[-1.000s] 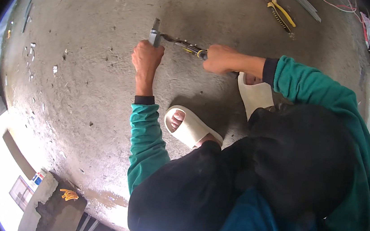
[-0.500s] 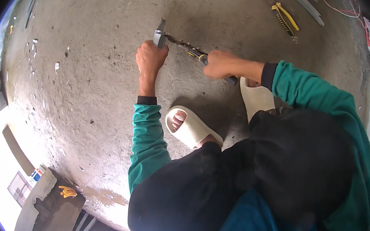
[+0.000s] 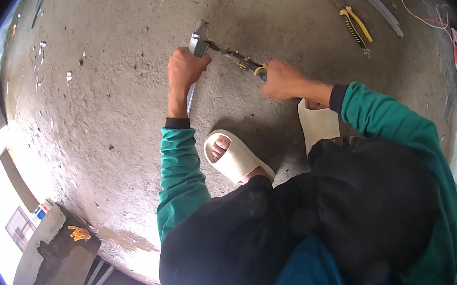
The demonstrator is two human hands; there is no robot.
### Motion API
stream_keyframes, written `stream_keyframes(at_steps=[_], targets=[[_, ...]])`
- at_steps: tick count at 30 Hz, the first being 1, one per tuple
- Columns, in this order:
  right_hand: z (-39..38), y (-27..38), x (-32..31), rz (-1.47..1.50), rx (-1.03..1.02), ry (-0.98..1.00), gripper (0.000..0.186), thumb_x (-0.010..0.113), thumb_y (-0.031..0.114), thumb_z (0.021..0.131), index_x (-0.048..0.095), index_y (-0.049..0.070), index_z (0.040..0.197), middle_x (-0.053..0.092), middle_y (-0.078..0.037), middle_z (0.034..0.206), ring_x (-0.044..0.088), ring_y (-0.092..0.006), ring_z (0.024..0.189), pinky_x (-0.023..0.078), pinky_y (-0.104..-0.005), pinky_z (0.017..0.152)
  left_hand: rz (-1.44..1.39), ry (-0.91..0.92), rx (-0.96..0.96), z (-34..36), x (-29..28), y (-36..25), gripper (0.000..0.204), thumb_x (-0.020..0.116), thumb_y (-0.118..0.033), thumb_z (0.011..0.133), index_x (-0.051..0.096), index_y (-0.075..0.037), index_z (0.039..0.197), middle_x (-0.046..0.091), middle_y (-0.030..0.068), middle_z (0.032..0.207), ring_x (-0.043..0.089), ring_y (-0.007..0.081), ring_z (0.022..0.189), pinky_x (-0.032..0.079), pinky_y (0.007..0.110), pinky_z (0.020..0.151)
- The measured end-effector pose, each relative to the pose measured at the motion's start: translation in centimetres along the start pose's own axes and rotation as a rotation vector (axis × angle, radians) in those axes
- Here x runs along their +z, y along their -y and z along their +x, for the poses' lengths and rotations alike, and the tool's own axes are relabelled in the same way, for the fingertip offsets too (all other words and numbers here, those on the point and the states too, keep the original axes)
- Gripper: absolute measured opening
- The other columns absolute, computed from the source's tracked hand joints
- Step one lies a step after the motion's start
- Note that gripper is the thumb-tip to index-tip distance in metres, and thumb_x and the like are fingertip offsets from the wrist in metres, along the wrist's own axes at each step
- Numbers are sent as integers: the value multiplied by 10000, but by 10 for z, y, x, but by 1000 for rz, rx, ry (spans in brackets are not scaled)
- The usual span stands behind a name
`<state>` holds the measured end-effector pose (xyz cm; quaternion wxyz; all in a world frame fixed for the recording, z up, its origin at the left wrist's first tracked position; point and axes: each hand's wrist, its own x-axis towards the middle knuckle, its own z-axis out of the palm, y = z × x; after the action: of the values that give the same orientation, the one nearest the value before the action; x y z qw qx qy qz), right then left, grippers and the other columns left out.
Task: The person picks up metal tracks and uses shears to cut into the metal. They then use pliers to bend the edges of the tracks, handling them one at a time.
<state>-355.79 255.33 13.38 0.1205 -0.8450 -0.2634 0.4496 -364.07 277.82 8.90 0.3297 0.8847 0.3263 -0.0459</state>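
Observation:
My left hand [image 3: 186,70] is closed around a grey metal channel [image 3: 197,46]. The channel's upper end sticks out above my fist, and a thin length of it shows below, beside the wrist. In my right hand [image 3: 283,81] are metal snips [image 3: 236,58] with dark jaws and yellow-and-black handles. Their tip touches the right side of the channel just above my left fist. Whether the blades have gone into the metal is too small to tell. My fingers hide most of the snips' handles.
Yellow-handled pliers [image 3: 357,23] lie on the concrete floor [image 3: 126,104] at the far right, near grey strips [image 3: 379,11]. Small scraps [image 3: 69,76] are scattered at left. Orange gloves or cloth [image 3: 79,233] rest on a ledge at lower left. My feet wear cream slides [image 3: 232,157].
My right hand has shifted slightly right with the snips, and the lower handle end no longer shows. The channel has tilted a little, so its lower length now shows beside my left wrist.

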Motion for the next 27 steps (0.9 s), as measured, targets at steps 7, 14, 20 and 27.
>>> stream_keyframes(at_steps=[7, 14, 20, 27], targets=[[4, -25, 6, -23, -168, -140, 248, 576, 102, 626, 584, -80, 793, 608, -296, 762, 609, -451, 774, 479, -487, 688, -253, 186, -43, -10, -22, -5, 277, 686, -209, 635, 648, 65, 631, 638, 114, 557, 650, 193, 536, 528, 313, 578], [9, -24, 5, -92, -91, -37, 264, 601, 131, 642, 625, -93, 779, 629, -286, 783, 647, -409, 773, 498, -467, 684, -195, 227, -4, -7, -30, -13, 257, 698, -191, 632, 632, 51, 575, 629, 92, 548, 615, 144, 510, 510, 301, 540], [6, -24, -15, -77, -147, -9, 257, 580, 104, 668, 611, -79, 845, 627, -279, 790, 641, -405, 786, 489, -459, 667, -272, 464, 475, 15, -38, 19, 254, 736, -214, 721, 650, 21, 678, 622, 39, 608, 584, 85, 550, 459, 243, 507], [-2, -21, -21, 36, -108, -55, 169, 577, 76, 640, 633, -39, 751, 627, -222, 695, 636, -327, 635, 475, -457, 568, -280, 326, 118, 12, -19, 21, 320, 721, -278, 627, 636, 30, 617, 624, 99, 571, 591, 169, 545, 489, 370, 557]])
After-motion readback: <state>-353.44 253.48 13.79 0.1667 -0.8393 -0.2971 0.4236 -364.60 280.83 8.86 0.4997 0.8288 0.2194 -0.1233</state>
